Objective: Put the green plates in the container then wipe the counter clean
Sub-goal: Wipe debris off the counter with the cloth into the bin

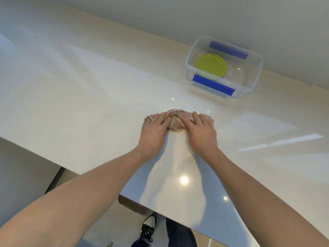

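Green plates [211, 67] lie stacked inside a clear plastic container [252, 68] with blue clips, at the back right of the pale counter [89, 90]. A crumpled brownish cloth [176, 122] rests on the counter in the middle of the view. My left hand [154, 130] presses flat on the cloth's left side. My right hand [200, 131] presses down on its right side. Both sets of fingers lie spread over the cloth, which bunches up between them.
The counter's near edge runs diagonally from the left to the lower right, with floor, a shoe [148, 227] and a dark trouser leg [179, 234] below it. A pale wall [178, 15] rises behind the container.
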